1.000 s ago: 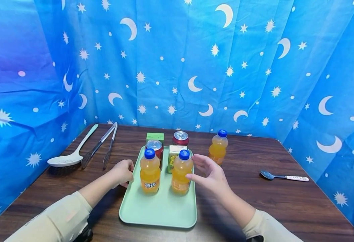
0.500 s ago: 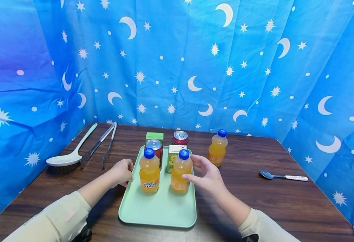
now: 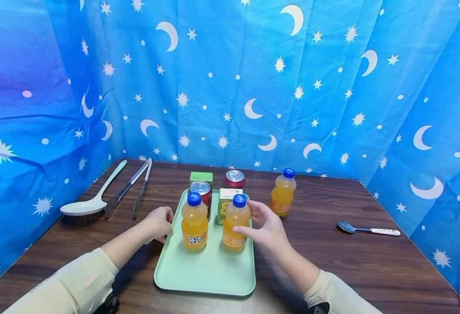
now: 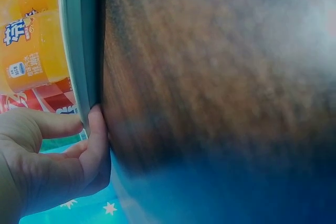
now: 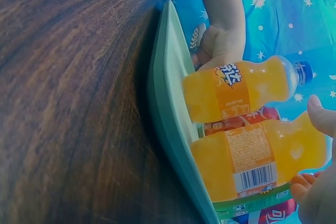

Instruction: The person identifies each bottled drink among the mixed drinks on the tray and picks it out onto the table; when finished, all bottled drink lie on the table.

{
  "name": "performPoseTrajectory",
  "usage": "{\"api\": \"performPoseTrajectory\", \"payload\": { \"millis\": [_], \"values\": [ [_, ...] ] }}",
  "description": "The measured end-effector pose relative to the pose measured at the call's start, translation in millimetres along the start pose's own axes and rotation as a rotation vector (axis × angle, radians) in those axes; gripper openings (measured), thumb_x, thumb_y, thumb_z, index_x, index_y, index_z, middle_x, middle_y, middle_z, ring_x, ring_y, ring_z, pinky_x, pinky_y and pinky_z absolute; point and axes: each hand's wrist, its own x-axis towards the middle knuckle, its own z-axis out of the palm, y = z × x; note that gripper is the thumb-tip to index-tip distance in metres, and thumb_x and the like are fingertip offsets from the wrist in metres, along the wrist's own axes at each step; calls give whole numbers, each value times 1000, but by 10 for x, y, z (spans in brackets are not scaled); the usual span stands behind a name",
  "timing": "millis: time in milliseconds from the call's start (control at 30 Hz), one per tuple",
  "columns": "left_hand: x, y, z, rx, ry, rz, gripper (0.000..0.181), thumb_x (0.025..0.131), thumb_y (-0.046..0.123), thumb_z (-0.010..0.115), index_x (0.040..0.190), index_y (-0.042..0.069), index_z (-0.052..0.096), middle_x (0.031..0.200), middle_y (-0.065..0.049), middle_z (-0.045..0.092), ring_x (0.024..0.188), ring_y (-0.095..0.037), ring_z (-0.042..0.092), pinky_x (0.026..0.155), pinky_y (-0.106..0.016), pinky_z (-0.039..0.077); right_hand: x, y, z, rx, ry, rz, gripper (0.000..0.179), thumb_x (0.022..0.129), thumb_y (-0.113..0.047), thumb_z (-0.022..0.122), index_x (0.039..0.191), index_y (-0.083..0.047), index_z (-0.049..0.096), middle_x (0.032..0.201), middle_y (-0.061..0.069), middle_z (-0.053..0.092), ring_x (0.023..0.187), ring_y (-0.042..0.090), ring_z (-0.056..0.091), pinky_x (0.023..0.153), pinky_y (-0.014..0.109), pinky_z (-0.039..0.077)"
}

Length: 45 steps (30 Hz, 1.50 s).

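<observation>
My left hand (image 3: 160,223) pinches the left edge of a pale green tray (image 3: 204,277); in the left wrist view its thumb and fingers (image 4: 97,140) bracket the rim. Two orange soda bottles with blue caps stand upright on the tray, a left bottle (image 3: 194,222) and a right bottle (image 3: 235,218). My right hand (image 3: 271,229) holds the right bottle, thumb across its front and fingers at its far side. In the right wrist view that bottle (image 5: 252,156) lies between thumb and fingers. Behind them are soda cans (image 3: 201,188) and drink cartons (image 3: 230,194).
A third orange soda bottle (image 3: 283,192) stands on the wooden table (image 3: 312,244), right of the tray. Farther right lies a spoon (image 3: 367,230). On the left are a white slotted spatula (image 3: 92,204) and metal tongs (image 3: 137,185). A blue star-patterned cloth (image 3: 214,87) hangs behind.
My right hand has shifted slightly left, its thumb reaching farther across the front of the right bottle. The left hand, tray and bottles stay put.
</observation>
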Motion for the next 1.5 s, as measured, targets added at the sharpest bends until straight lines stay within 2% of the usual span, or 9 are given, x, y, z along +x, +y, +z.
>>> {"api": "performPoseTrajectory", "payload": {
  "millis": [100, 200, 333, 600, 867, 1133, 1500],
  "values": [
    [-6, -5, 1, -2, -2, -4, 27, 72, -17, 62, 88, -3, 46, 80, -15, 45, 67, -24, 54, 48, -33, 53, -32, -114, 38, -8, 3, 25, 62, 71, -9, 82, 126, -5, 53, 119, 10, 60, 110, 26, 57, 93, 48, 43],
    [-11, -10, 5, -5, -6, -6, 27, 73, -17, 62, 89, -3, 46, 80, -15, 46, 67, -24, 55, 48, -33, 53, -29, -119, 66, -16, 5, 29, 61, 71, -6, 81, 126, -4, 53, 117, 10, 61, 109, 27, 57, 91, 45, 46],
    [-14, -17, 13, -12, -9, -5, 27, 73, -17, 62, 89, -3, 46, 81, -15, 46, 67, -24, 55, 48, -34, 53, 5, 19, 71, -28, 5, 12, 62, 70, -16, 83, 125, -9, 55, 114, 6, 62, 106, 24, 59, 89, 43, 48],
    [-1, -21, 17, -11, -8, -9, 27, 72, -17, 63, 89, -3, 46, 80, -15, 46, 66, -24, 54, 48, -33, 53, 15, 33, 77, -41, 17, 17, 61, 68, -24, 84, 120, -12, 56, 110, 2, 63, 103, 20, 60, 89, 44, 48],
    [19, -27, 13, -10, -8, -4, 26, 73, -16, 62, 88, -2, 45, 80, -15, 46, 66, -24, 54, 48, -33, 53, 29, 35, 91, -39, 30, 18, 56, 70, -25, 83, 117, -12, 56, 109, 2, 63, 101, 20, 60, 90, 46, 47],
    [4, -34, 17, -3, -9, -11, 26, 73, -16, 62, 89, -2, 46, 79, -15, 45, 66, -24, 54, 47, -33, 53, 6, 16, 108, -29, 25, 23, 53, 72, -23, 82, 116, -14, 55, 112, 0, 61, 104, 17, 58, 90, 43, 47],
    [21, -40, -8, -27, -12, 14, 25, 73, -16, 61, 88, -2, 46, 79, -14, 45, 66, -24, 55, 48, -33, 53, 25, 3, 121, -24, 36, 1, 53, 72, -19, 81, 118, -12, 54, 113, 1, 60, 106, 18, 58, 91, 45, 46]
  ]
}}
